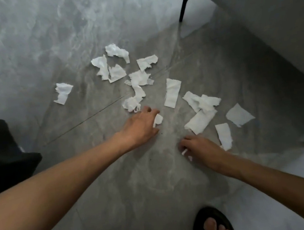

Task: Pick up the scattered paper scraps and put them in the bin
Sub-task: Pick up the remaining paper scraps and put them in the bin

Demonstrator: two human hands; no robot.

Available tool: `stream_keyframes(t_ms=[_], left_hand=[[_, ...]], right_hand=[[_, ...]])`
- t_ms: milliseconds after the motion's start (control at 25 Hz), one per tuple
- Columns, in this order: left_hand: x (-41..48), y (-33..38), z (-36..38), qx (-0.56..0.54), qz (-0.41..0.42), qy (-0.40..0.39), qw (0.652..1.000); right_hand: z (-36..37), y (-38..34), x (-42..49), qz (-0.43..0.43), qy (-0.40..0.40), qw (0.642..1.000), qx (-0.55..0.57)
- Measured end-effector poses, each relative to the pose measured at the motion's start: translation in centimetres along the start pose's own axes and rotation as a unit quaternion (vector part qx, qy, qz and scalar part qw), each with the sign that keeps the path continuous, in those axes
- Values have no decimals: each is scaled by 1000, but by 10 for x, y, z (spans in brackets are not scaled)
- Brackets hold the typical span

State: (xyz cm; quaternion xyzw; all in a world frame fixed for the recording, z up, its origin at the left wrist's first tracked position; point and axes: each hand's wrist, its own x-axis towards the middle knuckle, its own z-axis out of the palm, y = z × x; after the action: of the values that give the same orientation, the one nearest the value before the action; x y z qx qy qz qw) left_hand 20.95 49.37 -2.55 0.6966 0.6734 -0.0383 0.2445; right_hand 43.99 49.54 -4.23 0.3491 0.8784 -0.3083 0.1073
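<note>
On the grey floor, between two reaching hands | roughly a dozen white paper scraps are lying scattered, overlaps blurring the count | left hand is pinching a small scrap | right hand is curling its fingers round a paper bit | rectangular strip is pointing its long axis away from the person | dark object at left, contents unseen

Single head cam, wide-angle, tilted fwd + steeply down at floor, close range; right foot at btm edge.
</note>
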Motion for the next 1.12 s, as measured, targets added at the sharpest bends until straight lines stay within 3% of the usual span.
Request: stream_keyframes(t_ms=[80,160,240,320,440,600,720,840,1000,1120], left_hand=[[15,3,11,14,5,15,1000],[24,4,19,-11,6,42,999],[26,1,23,-51,21,56,997],[23,-8,23,-67,44,71,994],[40,3,11,-92,56,118,987],[101,34,-11,10,100,124,987],[115,31,-3,44,104,83,990],[109,26,4,10,118,97,988],[85,17,-7,-24,124,68,990],[61,8,-42,-26,153,61,986]], right_hand=[[-9,12,-7,70,121,987,85],[-23,27,-18,187,228,944,151],[-25,49,-29,289,238,905,202],[-19,62,-29,327,224,892,217],[-4,74,-25,319,208,910,166],[6,83,-31,296,221,919,136],[-2,71,-32,228,254,930,136],[-15,53,-18,157,275,947,64],[-14,37,9,136,199,967,-83],[-17,26,18,137,180,969,-101]])
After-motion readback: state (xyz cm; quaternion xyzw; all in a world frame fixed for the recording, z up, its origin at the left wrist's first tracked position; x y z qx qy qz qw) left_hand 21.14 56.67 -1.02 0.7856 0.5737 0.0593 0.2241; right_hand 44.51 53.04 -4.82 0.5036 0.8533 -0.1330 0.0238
